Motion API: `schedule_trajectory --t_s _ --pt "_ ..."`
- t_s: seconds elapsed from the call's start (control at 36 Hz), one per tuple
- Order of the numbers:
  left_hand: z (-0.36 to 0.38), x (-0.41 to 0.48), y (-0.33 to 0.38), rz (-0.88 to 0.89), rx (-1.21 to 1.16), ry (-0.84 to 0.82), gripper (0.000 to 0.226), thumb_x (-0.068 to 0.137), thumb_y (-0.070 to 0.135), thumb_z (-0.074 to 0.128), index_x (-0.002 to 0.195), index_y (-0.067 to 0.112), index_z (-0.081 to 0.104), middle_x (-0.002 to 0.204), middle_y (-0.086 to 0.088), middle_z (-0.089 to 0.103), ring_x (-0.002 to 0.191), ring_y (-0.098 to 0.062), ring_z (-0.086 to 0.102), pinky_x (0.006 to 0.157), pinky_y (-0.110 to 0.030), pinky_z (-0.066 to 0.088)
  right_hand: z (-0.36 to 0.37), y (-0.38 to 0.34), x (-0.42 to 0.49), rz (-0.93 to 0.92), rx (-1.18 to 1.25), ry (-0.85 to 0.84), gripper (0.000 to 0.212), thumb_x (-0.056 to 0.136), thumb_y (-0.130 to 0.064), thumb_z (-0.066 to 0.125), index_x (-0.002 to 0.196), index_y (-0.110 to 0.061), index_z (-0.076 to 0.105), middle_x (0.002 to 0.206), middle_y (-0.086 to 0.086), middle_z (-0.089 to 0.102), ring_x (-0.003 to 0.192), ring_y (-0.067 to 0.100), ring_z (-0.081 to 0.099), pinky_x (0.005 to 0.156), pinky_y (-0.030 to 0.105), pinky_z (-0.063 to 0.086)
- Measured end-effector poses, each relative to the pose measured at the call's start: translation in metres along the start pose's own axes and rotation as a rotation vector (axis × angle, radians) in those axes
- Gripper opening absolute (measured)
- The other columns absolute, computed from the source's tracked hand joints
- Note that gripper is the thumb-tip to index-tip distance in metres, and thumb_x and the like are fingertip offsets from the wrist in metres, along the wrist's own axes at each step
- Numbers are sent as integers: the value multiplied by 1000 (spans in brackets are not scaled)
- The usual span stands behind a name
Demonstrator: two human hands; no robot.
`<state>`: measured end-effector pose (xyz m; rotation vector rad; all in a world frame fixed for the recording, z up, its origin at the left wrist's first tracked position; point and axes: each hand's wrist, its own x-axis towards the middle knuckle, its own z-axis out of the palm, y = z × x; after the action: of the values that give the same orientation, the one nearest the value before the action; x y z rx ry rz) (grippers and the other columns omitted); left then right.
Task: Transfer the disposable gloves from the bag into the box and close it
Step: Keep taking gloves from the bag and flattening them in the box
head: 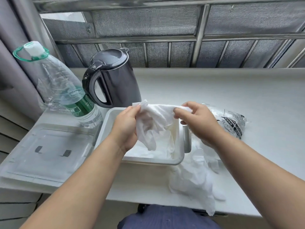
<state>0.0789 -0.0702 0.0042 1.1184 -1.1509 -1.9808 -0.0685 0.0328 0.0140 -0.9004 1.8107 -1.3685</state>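
Note:
A thin white disposable glove (155,124) hangs stretched between both hands above the white plastic box (105,124). My left hand (127,128) pinches its left edge and my right hand (197,121) pinches its right edge. More white gloves lie inside the box, partly hidden by the hanging glove. A loose pile of gloves (196,177) lies on the table just right of the box and droops over the table's front edge. The clear printed bag (231,123) lies crumpled behind my right hand. The clear box lid (44,152) lies flat to the left of the box.
A black electric kettle (112,78) stands behind the box. A large clear water bottle (66,90) with a green label leans at the left. A grey latch (187,138) sits on the box's right side. The white table (247,90) runs off to the right.

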Motion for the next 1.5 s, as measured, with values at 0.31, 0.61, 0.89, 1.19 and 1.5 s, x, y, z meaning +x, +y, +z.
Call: schedule_trajectory --t_s 0.31,0.61,0.89,1.19,1.5 --pt "-25 17 3 -81 82 -81 11 93 17 56 86 9 57 72 -7 60 67 -21 58 61 -27 49 18 -10 3 17 165 -237 87 68 5 58 121 -60 33 138 2 38 90 17 65 78 30 50" --pt "-52 23 17 -291 5 -268 32 96 36 47 86 10 64 72 -5 66 62 -16 64 58 -25 52 50 -6 10 -17 -239 -171 22 88 -5 55 85 -24 65 70 -13 66 49 2 60 48 10 40" --pt "-79 24 18 -214 284 -355 31 78 -1 68 108 3 60 95 -12 67 79 -21 65 66 -31 56 55 -5 23 282 219 13 33 98 -27 46 69 -14 52 58 0 47 52 13 45 54 29 49" --pt "-90 33 19 -249 208 -188 4 86 8 61 90 8 61 79 -9 61 67 -18 59 54 -23 51 56 2 24 438 211 22 18 96 -13 50 78 -10 54 66 6 43 51 18 42 50 27 49" --pt "-74 26 14 317 1843 -171 51 81 27 62 128 18 44 129 -4 43 121 -26 39 90 -38 44 65 4 15 476 -970 -271 22 89 -11 41 70 -9 53 60 6 55 31 15 51 40 14 37"
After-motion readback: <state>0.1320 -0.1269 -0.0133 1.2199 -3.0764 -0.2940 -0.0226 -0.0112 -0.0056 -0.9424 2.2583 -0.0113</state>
